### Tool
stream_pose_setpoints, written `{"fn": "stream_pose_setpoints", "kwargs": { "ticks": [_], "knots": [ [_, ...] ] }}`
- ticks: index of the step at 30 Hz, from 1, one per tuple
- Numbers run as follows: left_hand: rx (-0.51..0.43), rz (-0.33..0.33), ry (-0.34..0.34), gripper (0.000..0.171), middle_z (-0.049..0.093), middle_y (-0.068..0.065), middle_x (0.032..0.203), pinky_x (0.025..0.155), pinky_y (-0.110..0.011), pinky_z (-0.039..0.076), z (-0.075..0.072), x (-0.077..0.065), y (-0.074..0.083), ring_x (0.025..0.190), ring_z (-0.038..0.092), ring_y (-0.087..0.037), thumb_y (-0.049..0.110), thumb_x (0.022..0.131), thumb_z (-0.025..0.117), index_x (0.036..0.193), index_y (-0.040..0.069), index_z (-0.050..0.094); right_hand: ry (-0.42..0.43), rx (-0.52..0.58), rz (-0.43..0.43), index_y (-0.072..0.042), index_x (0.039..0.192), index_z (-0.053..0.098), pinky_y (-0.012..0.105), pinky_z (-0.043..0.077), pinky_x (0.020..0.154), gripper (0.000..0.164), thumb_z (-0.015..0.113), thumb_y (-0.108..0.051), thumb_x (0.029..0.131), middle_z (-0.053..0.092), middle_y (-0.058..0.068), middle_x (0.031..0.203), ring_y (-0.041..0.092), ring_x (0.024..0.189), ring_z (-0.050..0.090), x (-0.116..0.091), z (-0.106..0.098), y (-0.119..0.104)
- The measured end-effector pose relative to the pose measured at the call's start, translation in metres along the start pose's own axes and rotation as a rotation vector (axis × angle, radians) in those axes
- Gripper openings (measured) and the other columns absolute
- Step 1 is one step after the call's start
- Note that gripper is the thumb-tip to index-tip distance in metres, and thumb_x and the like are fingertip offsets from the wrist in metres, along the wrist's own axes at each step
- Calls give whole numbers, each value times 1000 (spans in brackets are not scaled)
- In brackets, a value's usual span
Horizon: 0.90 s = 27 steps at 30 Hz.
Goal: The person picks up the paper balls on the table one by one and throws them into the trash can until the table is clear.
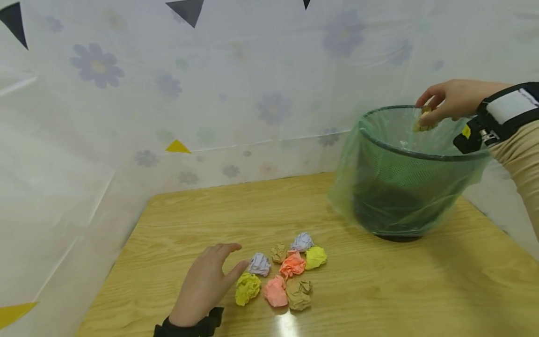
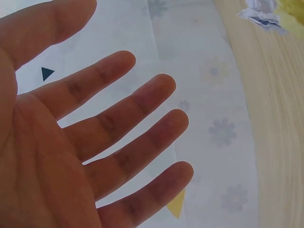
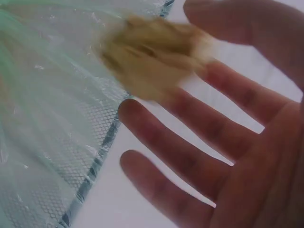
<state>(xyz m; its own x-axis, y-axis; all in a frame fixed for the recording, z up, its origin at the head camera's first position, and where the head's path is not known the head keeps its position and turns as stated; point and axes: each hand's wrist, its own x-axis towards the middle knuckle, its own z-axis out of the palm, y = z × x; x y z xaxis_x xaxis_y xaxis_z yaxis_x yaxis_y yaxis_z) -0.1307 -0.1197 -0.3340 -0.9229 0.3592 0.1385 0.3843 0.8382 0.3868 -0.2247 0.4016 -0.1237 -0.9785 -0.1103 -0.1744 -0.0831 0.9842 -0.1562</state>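
Note:
Over the bin (image 1: 400, 187), my right hand (image 1: 456, 99) has its fingers spread beside a tan crumpled paper ball (image 1: 421, 124). In the right wrist view that ball is blurred while the fingers are sharp, and the thumb stands off it. A green plastic bag lines the dark mesh bin. My left hand (image 1: 207, 280) hovers above the table with fingers loosely extended and holds nothing. Nearest to its thumb are a white paper ball (image 1: 259, 264) and a yellow paper ball (image 1: 247, 289).
Several more crumpled balls sit right of these, including a pink one (image 1: 275, 291), a tan one (image 1: 299, 295), an orange one (image 1: 293, 265) and another yellow one (image 1: 316, 258). The wooden table (image 1: 202, 215) meets a flower-patterned sheet (image 1: 252, 84) behind.

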Motion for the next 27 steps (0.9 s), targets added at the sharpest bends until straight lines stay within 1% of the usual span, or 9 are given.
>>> {"fn": "stream_pose_setpoints", "kwargs": {
  "ticks": [8,11,15,16,17,19,22,24,27],
  "knots": [
    [24,-17,34,43,61,-4,115,84,-44,47,-1,-7,-2,105,56,-25,44,86,63,119,18,62,64,-92,-5,8,130,39,49,44,73,63,58,-38,91,45,35,123,49,102,46,5,-2,-8],
    [37,-5,62,41,61,-4,114,83,-43,47,0,-8,-3,104,56,-24,43,85,64,118,18,62,163,-119,-23,8,125,44,53,41,75,55,55,-34,93,48,35,119,49,100,46,0,-7,-20],
    [39,12,87,40,62,-3,113,83,-42,47,2,-7,0,103,57,-23,41,85,65,117,17,63,338,-56,-47,9,122,46,59,34,81,44,52,-26,96,46,36,115,50,98,43,-12,-14,-40],
    [37,17,90,40,62,-3,113,83,-41,47,2,-6,1,103,57,-23,41,85,65,117,17,63,387,-24,-55,6,120,49,55,35,82,40,52,-25,96,52,27,111,41,97,47,-16,-15,-43],
    [36,22,91,41,62,-3,113,84,-41,47,2,-5,2,103,57,-23,41,85,65,117,16,63,436,9,-71,4,119,50,55,34,83,37,53,-24,95,55,17,108,31,97,49,-19,-15,-46],
    [32,35,92,41,62,-3,113,85,-41,47,2,-3,5,104,56,-22,42,85,65,117,16,63,511,76,-109,-7,117,56,40,37,84,28,56,-23,94,57,-2,101,11,91,52,-27,-11,-49],
    [30,55,96,41,62,-3,113,85,-40,47,2,-1,8,103,57,-22,41,85,66,116,15,63,604,89,-248,-22,114,59,19,36,78,24,63,-20,90,51,-22,95,-12,80,44,-35,6,-54],
    [25,61,97,41,62,-3,113,85,-40,47,1,0,10,104,57,-22,41,85,65,116,15,64,598,34,-334,-31,115,59,16,36,76,30,65,-22,88,53,-18,104,-7,85,47,-41,25,-62],
    [16,66,98,40,62,-3,113,85,-41,47,0,1,12,104,57,-23,41,85,66,116,15,64,528,-55,-440,-33,110,61,23,42,69,30,70,-22,84,57,-15,102,0,83,51,-57,54,-100]
  ]
}}
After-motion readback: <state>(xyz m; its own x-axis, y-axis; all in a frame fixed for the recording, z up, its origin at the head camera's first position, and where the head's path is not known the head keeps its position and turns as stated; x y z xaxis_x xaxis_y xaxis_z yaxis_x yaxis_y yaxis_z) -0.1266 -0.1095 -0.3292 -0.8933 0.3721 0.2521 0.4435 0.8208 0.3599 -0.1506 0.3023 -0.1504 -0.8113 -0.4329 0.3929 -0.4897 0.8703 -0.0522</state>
